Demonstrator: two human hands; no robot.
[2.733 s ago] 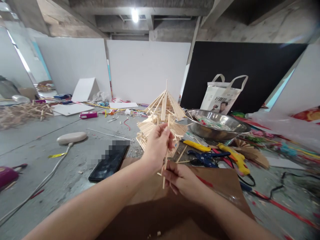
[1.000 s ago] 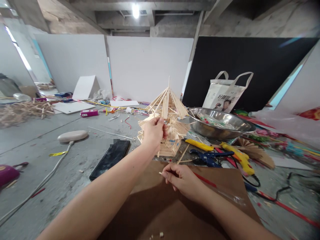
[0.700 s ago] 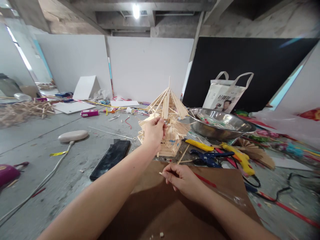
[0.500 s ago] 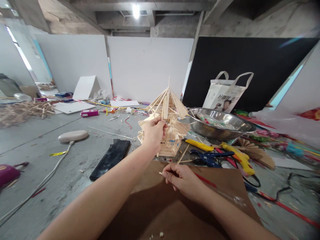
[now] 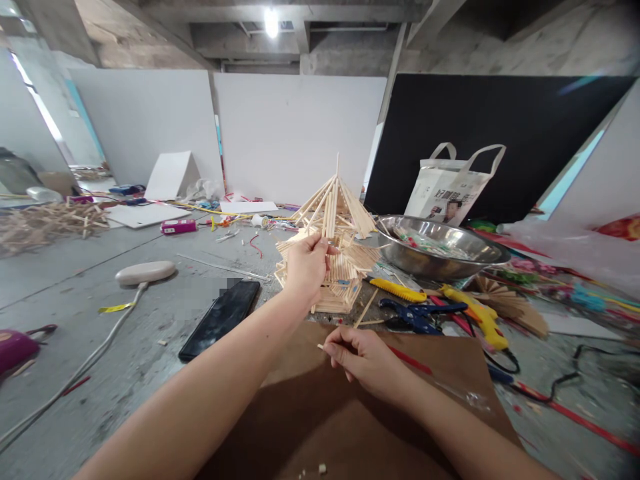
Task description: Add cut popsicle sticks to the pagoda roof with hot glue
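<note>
A model tower built from thin wooden sticks (image 5: 344,297) stands in the middle, with a peaked roof of splayed sticks and a pointed top. My left hand (image 5: 306,265) reaches to the front of it, thumb and fingers pinched on the low end of a wooden stick (image 5: 327,223) that lies along the roof. The hand hides part of the tower's left front. Nearer to me, my right hand (image 5: 357,357) is closed above a brown board (image 5: 295,400). A short piece of wooden stick (image 5: 321,347) pokes out between its thumb and forefinger.
Right of the tower lie a yellow utility knife (image 5: 397,290), blue-handled cutters (image 5: 423,315) and a yellow glue gun (image 5: 483,317). A steel basin (image 5: 443,257) stands behind them. On the left are a black phone (image 5: 220,320), a white corded device (image 5: 145,272) and a heap of sticks (image 5: 50,223).
My left hand has carried the long stick up from the right hand's fingers to the roof, where it stays. My right hand keeps its short stick piece. The view has shifted slightly.
</note>
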